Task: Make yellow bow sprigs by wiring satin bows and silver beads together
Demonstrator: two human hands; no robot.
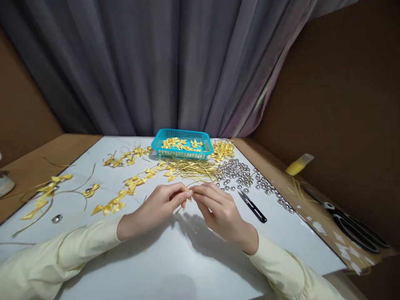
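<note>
My left hand point(170, 199) and my right hand point(220, 208) meet over the middle of the white board, fingertips pinched together. A thin gold cord point(195, 183) shows just above the fingertips, and a short end pokes out below them. Whatever else sits between the fingers is hidden. Just beyond the hands lies a pile of cut gold cords point(198, 168). Yellow ribbon bows point(131, 185) trail along the board left of my left hand. Silver oval beads point(237, 171) are heaped beyond my right hand, with black thread snips point(253, 207) beside it.
A blue basket point(211, 146) with yellow bows stands at the back, a heap of bows point(223, 150) to its right. Corded bows point(90, 191) lie at left. Black scissors point(353, 229) and a yellow-filled bottle point(298, 165) lie on the right. A grey curtain point(162, 62) hangs behind.
</note>
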